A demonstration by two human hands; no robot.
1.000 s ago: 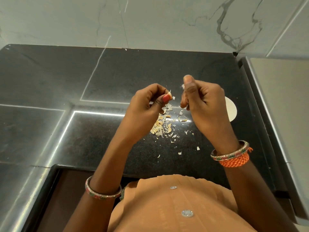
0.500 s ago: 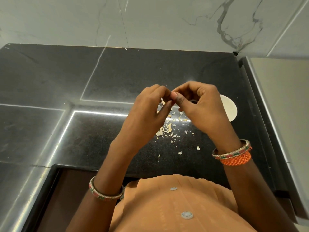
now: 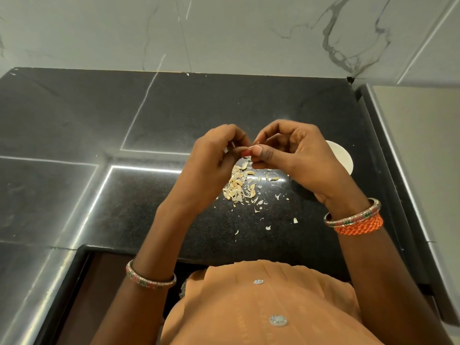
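Observation:
My left hand (image 3: 211,165) and my right hand (image 3: 293,158) meet above the black counter, thumbs touching. Between the fingertips both hands pinch a small pale garlic clove (image 3: 251,148), mostly hidden by the fingers. Directly below lies a heap of pale garlic peels (image 3: 240,188), with loose flakes scattered toward me on the counter (image 3: 174,115).
A white bowl (image 3: 341,158) stands on the counter just behind my right hand, partly hidden by it. A marble wall rises at the back. A raised grey ledge (image 3: 418,145) runs along the right. The counter's front edge is near my body.
A second ago my hands were apart, the left pinching the clove. They came together and now both pinch it, held slightly lower over the peels.

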